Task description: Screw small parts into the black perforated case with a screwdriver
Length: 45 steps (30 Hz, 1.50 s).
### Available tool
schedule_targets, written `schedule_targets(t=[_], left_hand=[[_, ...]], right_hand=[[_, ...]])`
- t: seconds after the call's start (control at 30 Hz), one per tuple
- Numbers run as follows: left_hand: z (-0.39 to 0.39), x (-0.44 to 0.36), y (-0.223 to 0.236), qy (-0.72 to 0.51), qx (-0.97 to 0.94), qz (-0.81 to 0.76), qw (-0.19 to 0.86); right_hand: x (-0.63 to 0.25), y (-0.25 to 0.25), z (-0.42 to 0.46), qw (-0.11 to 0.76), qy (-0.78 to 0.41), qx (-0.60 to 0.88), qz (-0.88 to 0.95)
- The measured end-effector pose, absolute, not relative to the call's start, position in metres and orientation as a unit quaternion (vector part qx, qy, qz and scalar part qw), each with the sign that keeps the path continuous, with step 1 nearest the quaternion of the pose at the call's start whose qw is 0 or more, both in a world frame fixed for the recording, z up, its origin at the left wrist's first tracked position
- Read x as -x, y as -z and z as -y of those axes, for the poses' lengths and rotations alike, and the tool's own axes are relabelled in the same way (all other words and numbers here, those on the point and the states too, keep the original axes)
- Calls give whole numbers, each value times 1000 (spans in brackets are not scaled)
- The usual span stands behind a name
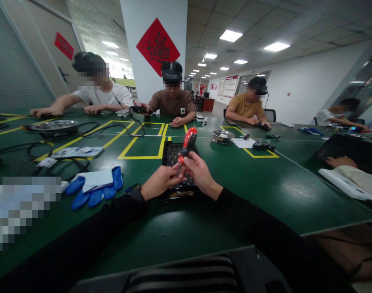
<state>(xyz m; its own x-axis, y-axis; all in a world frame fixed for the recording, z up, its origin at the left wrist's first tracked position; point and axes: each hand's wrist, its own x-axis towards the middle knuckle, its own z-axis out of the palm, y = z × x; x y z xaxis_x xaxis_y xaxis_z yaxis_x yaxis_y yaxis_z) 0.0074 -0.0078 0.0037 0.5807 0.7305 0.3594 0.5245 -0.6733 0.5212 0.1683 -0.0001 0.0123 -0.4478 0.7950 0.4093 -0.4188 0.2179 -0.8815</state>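
A screwdriver (189, 140) with a red and black handle points handle-up, tilted, in front of me. My left hand (162, 180) is closed, its fingertips around the metal shaft. My right hand (200, 174) pinches it near the red collar below the handle. The screwdriver's tip is partly hidden by my fingers. Beneath both hands lies a black open case (170, 151) with moulded hollows; my hands cover part of it.
Blue gloves (96, 197) with a pale cloth or paper lie left on the green table (249, 203). Cables and a flat packet (79, 151) are farther left. A metal bowl (222, 135) and black parts (264, 144) stand beyond, right. Several people sit around the table.
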Motion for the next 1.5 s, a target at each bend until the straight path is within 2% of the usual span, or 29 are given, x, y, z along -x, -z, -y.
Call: schedule_targets(t=[0.43,0.7,0.93,1.5], left_hand=[[4,-4,-4,-274,-880,-360,144],[-1,19,-30,-203,-912,-293,203],[4,26,-38,-131,-926,-292,201],[8,21,-38,-75,-925,-334,167]], right_hand=[[-169,-11,0,501,-602,166,599],[-169,-13,2,501,-594,171,606],[-169,-13,1,502,-593,177,604],[-169,-14,1,503,-594,179,602]])
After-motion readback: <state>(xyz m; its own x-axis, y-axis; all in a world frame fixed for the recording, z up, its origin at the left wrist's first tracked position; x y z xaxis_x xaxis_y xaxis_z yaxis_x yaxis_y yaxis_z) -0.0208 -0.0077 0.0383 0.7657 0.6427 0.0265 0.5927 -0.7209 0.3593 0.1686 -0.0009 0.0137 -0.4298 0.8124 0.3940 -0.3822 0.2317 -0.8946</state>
